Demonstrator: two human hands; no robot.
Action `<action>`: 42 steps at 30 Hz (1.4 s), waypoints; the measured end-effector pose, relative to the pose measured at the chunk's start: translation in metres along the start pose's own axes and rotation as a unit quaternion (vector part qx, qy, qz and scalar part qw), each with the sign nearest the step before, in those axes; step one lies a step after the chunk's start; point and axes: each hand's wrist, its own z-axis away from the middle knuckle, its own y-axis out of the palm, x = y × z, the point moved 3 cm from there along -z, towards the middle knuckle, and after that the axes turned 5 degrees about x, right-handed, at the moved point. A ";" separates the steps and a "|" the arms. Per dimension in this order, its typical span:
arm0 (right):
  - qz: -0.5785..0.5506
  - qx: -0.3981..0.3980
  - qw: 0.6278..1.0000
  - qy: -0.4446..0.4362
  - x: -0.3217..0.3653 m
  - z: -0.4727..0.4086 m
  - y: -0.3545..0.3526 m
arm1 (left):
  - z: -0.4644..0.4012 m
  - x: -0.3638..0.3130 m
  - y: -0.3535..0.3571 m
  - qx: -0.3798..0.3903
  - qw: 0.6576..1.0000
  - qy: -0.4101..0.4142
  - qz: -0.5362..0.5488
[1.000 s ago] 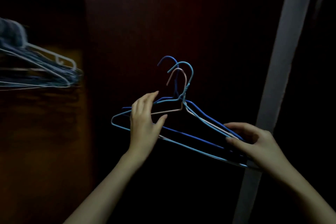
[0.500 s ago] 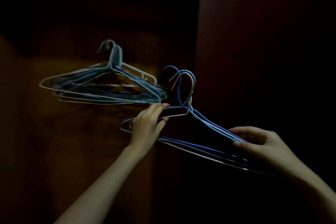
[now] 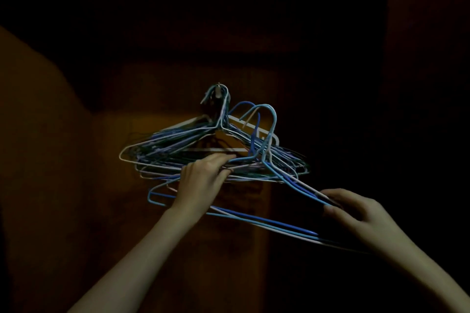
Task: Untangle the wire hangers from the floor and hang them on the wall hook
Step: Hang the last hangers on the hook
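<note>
Mid-frame, the left hand [image 3: 203, 178] and right hand [image 3: 356, 213] are gripping, fingers clamped, a small bunch of blue and white wire hangers [image 3: 264, 221]; they are needing their curved tops lifted over the small wall hook [image 3: 218, 91], clear of the hanging bundle of wire hangers [image 3: 178, 150].

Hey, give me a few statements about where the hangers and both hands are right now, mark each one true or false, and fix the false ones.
1. Both hands hold the small bunch of hangers. True: the left hand grips its left shoulder, the right hand its right end.
2. The held bunch already hangs on the wall hook. False: its hook ends sit right of and below the wall hook, not over it.
3. A large cluster of hangers hangs from the wall hook. True.
4. The held bunch is all white. False: dark blue, light blue and pale wires show.
5. The right hand is empty. False: its fingers pinch the wires.
</note>
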 end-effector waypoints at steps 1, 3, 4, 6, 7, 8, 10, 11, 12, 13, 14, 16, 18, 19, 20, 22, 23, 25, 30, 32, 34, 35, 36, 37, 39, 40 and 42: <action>-0.001 0.000 1.000 -0.009 -0.001 -0.008 0.002 | -0.005 0.004 -0.002 0.003 1.000 -0.002 -0.008; -0.014 -0.003 1.000 -0.019 -0.001 -0.026 0.003 | -0.019 0.011 -0.008 0.004 1.000 -0.009 -0.019; -0.023 -0.003 1.000 -0.021 0.000 -0.036 0.003 | -0.027 0.013 -0.011 0.004 1.000 -0.018 -0.025; -0.040 -0.003 0.999 -0.027 0.001 -0.057 0.000 | -0.045 0.017 -0.020 -0.002 0.999 -0.030 -0.040; -0.052 -0.002 0.998 -0.029 0.002 -0.067 -0.001 | -0.054 0.018 -0.024 -0.011 0.998 -0.029 -0.051; -0.068 -0.001 0.997 -0.032 0.005 -0.076 -0.002 | -0.063 0.020 -0.029 -0.023 0.997 -0.026 -0.064; -0.104 0.000 0.994 -0.034 0.008 -0.093 -0.002 | -0.081 0.026 -0.035 -0.036 0.995 -0.019 -0.096; -0.116 -0.002 0.993 -0.032 0.009 -0.101 -0.002 | -0.089 0.029 -0.036 -0.033 0.993 -0.018 -0.112; -0.123 -0.003 0.992 -0.028 0.010 -0.108 -0.001 | -0.096 0.033 -0.036 -0.027 0.991 -0.018 -0.129; -0.125 -0.005 0.992 -0.023 0.010 -0.116 0.000 | -0.102 0.037 -0.036 -0.021 0.989 -0.016 -0.143; -0.121 -0.008 0.993 -0.016 0.009 -0.122 0.000 | -0.106 0.041 -0.035 -0.018 0.988 -0.015 -0.152; -0.115 -0.009 0.993 -0.012 0.010 -0.132 0.002 | -0.112 0.048 -0.035 -0.020 0.987 -0.018 -0.158; -0.119 -0.005 0.993 -0.013 0.013 -0.139 0.003 | -0.115 0.055 -0.037 -0.023 0.988 -0.030 -0.151; -0.116 -0.003 0.993 -0.015 0.015 -0.143 0.004 | -0.116 0.059 -0.039 -0.025 0.988 -0.036 -0.146; -0.112 0.000 0.994 -0.019 0.017 -0.147 0.003 | -0.117 0.061 -0.041 -0.028 0.989 -0.037 -0.143; -0.110 0.009 0.994 -0.025 0.020 -0.154 0.002 | -0.117 0.065 -0.044 -0.034 0.989 -0.035 -0.141; -0.111 0.016 0.993 -0.025 0.021 -0.157 0.002 | -0.116 0.067 -0.044 -0.035 0.989 -0.036 -0.140; -0.106 0.031 0.994 -0.017 0.019 -0.160 0.003 | -0.110 0.071 -0.041 -0.026 0.989 -0.040 -0.138; -0.062 0.067 0.996 0.005 0.012 -0.159 0.012 | -0.088 0.078 -0.021 0.002 0.991 -0.053 -0.121; -0.058 0.082 0.995 0.007 0.010 -0.156 0.017 | -0.081 0.079 -0.013 0.004 0.992 -0.061 -0.115; -0.049 0.085 0.995 0.015 0.008 -0.154 0.021 | -0.077 0.083 -0.007 0.010 0.991 -0.067 -0.116; -0.044 0.083 0.995 0.018 0.008 -0.153 0.023 | -0.076 0.085 -0.006 0.011 0.991 -0.070 -0.117; -0.037 0.080 0.996 0.018 0.007 -0.153 0.023 | -0.076 0.087 -0.006 0.009 0.991 -0.071 -0.115; -0.032 0.076 0.997 0.014 0.007 -0.153 0.023 | -0.077 0.088 -0.006 0.007 0.992 -0.067 -0.110; -0.040 0.073 0.996 0.000 0.008 -0.153 0.022 | -0.079 0.086 -0.009 -0.005 0.994 -0.057 -0.093; -0.051 0.076 0.996 -0.007 0.008 -0.154 0.021 | -0.081 0.083 -0.012 -0.021 0.995 -0.053 -0.078; -0.068 0.083 0.994 -0.012 0.007 -0.155 0.019 | -0.089 0.076 -0.019 -0.070 0.996 -0.029 -0.040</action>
